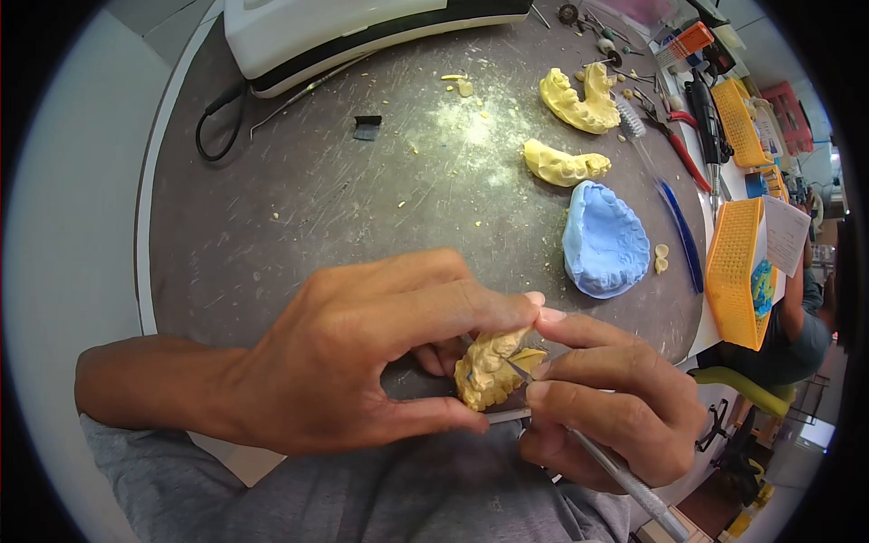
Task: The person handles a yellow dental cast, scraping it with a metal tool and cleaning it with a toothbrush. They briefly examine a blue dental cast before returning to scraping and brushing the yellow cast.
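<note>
Between the thumb and fingers of my left hand [362,353] is a yellow plaster dental model [489,366], held near the table's front edge. My right hand [620,398] is closed around a metal carving knife [625,475] with a knurled handle. Its thin pointed blade reaches the model's inner side by the teeth. The index fingertips of both hands meet above the model. Part of the model is hidden behind my fingers. Beyond my right hand lies a blue dental mould [605,240].
Two more yellow models [566,165] [584,100] lie farther back, beside pale dust [480,122]. A blue-handled brush [681,231], red-handled pliers [683,154] and yellow baskets [735,271] line the right side. A white device [362,36] stands at the back left. Someone sits at the right.
</note>
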`<state>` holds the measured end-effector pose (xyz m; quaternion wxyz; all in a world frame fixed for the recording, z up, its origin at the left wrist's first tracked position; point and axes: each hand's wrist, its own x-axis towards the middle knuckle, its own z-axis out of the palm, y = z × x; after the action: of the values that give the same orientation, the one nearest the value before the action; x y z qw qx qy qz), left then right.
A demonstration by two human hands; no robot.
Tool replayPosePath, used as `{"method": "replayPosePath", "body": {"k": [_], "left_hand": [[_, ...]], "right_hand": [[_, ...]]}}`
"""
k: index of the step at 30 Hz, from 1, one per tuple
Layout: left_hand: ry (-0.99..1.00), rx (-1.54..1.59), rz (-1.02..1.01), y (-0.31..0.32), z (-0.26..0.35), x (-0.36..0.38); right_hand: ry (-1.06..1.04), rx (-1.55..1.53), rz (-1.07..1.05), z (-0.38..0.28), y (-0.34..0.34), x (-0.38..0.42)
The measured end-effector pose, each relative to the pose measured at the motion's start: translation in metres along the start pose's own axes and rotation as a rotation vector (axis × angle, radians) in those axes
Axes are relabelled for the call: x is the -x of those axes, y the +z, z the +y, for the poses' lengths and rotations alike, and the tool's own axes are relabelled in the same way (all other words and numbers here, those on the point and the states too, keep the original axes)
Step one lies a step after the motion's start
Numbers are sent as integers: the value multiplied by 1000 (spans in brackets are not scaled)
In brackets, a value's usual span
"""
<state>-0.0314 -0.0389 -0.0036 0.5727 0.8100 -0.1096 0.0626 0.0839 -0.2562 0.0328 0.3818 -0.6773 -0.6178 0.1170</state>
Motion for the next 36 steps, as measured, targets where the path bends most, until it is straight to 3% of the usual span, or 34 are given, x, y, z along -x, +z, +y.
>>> {"method": "replayPosePath", "body": {"k": [14, 36], "left_hand": [[8, 8, -10, -1, -1, -1], [-10, 5, -12, -1, 0, 1]], "right_hand": [[-14, -16, 99, 3, 7, 3], [55, 11, -7, -7, 2, -2]]}}
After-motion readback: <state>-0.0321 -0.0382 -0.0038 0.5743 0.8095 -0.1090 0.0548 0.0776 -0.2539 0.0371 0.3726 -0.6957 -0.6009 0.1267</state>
